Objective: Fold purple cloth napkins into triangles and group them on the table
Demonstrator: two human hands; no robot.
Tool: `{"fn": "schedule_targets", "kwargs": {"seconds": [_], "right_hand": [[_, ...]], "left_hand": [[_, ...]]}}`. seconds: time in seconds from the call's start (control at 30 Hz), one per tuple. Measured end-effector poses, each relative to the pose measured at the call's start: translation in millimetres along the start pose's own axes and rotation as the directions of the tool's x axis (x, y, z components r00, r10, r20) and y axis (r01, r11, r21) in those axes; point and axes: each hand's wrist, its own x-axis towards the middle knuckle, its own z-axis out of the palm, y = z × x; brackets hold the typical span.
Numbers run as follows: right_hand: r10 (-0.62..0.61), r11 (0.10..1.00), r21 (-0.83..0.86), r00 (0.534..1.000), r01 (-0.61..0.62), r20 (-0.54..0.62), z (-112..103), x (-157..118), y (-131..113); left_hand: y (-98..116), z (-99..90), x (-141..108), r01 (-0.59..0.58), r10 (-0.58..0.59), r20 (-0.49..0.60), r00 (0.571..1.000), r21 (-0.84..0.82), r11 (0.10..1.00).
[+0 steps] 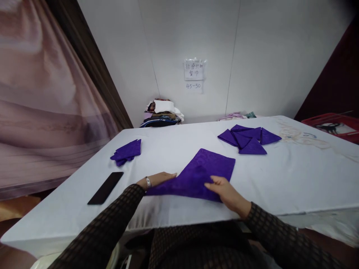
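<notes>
A purple cloth napkin (203, 172) lies before me on the white tablecloth, partly folded, with a long point running to the left. My left hand (161, 178), a bracelet at its wrist, rests flat along the napkin's upper left edge with the fingers stretched out. Over the lower right part is my right hand (226, 190), its thumb and forefinger a little apart and touching the cloth or just above it. Several folded purple napkins (251, 138) form a cluster at the back right. A small pile of purple napkins (126, 151) sits at the left.
A flat black rectangular object (106, 188) lies left of my left arm. Stacked folded cloths (162, 113) stand at the table's far edge, and more cloths (235, 116) lie farther right. A red basket (333, 125) is beyond the right side. Pink curtain (50, 93) hangs at left.
</notes>
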Motion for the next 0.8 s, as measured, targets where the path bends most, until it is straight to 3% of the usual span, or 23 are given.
{"fn": "schedule_targets", "kwargs": {"seconds": [0.1, 0.2, 0.27, 0.4, 0.63, 0.8], "right_hand": [[0.091, 0.967, 0.255, 0.965, -0.026, -0.245, -40, 22, 4], [0.207, 0.937, 0.344, 0.886, -0.059, -0.415, -76, 39, 16], [0.243, 0.935, 0.342, 0.871, -0.093, -0.427, -93, 44, 27], [0.223, 0.956, 0.261, 0.903, -0.13, -0.367, -107, 43, 44], [0.204, 0.964, 0.235, 0.914, -0.125, -0.351, -110, 42, 44], [0.158, 0.965, 0.256, 0.895, -0.051, -0.417, -127, 45, 32]], "left_hand": [[-3, -5.7, 19, 0.033, -0.034, -0.005, 0.999, -0.161, 0.986], [-3, 1.0, 44, 0.084, -0.066, 0.066, 0.996, -0.343, 0.935], [-4, 9.6, 60, 0.123, -0.122, 0.026, 0.992, -0.363, 0.923], [-8, 24.3, 82, 0.137, -0.17, -0.178, 0.969, -0.184, 0.973], [-9, 32.7, 90, 0.066, -0.111, -0.313, 0.943, -0.149, 0.987], [-2, 44.8, 102, -0.105, 0.017, -0.392, 0.92, -0.206, 0.973]]}}
